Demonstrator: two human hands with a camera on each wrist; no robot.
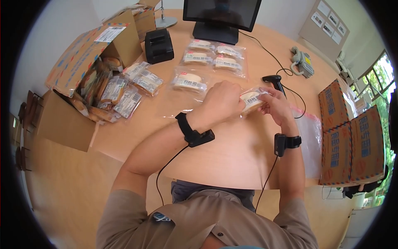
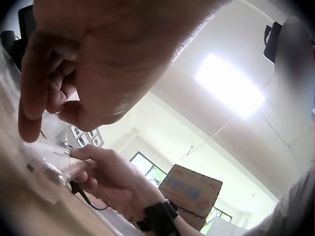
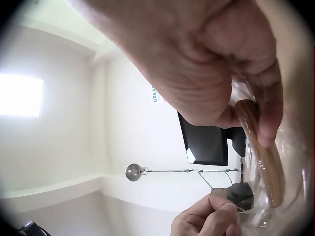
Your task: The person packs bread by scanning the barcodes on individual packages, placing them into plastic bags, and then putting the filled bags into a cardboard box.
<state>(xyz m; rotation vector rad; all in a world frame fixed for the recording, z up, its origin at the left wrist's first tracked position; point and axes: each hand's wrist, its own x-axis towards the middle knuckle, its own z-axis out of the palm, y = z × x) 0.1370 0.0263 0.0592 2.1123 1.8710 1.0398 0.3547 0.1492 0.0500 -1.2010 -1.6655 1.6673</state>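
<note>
My right hand (image 1: 278,107) pinches a small packaged white-bread slice (image 1: 251,101) by its right end, thumb on top. In the right wrist view, the brown crust (image 3: 263,155) shows edge-on through the wrapper. My left hand (image 1: 222,99) is just left of this pack, fingers curled, thumb and forefinger pinching thin clear plastic (image 2: 59,147). Left of that hand, one bread pack (image 1: 189,81) lies in a large clear plastic bag (image 1: 172,111) on the table. Behind it, several like packs (image 1: 227,63) lie in another clear bag.
An open carton (image 1: 87,54) spills several bread packs (image 1: 145,81) at the left. A black printer (image 1: 159,46), a monitor (image 1: 222,14) and a scanner (image 1: 273,79) stand further back, with a telephone (image 1: 302,62). Clear bags (image 1: 309,137) and cartons (image 1: 350,145) are at the right.
</note>
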